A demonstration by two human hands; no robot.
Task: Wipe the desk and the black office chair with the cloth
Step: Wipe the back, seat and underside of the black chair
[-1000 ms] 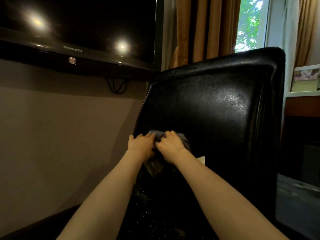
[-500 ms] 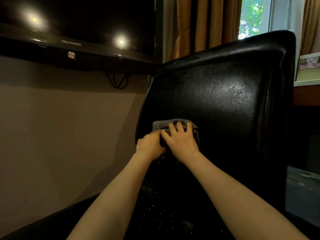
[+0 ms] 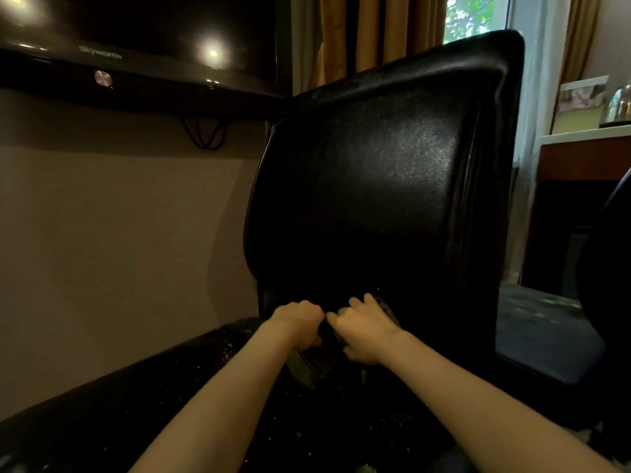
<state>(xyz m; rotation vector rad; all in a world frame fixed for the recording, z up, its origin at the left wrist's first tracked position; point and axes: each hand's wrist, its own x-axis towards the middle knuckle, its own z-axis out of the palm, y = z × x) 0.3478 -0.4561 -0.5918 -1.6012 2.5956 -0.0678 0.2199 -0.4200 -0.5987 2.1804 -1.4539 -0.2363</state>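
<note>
- Both hands sit lower on the black office chair (image 3: 375, 182) than half a second ago, down at the foot of its backrest beside the seat.
- The right hand (image 3: 363, 331) now curls its fingers instead of spreading them.
- The cloth (image 3: 312, 365) now bunches below the left hand (image 3: 297, 320), mostly hidden.

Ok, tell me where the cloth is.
Head view, low centre: the cloth is bunched between the left hand and right hand, at the bottom of the chair back, just above the seat.

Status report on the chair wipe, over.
Left hand and right hand grip cloth. Cloth low on black office chair backrest. No obstruction seen.
</note>
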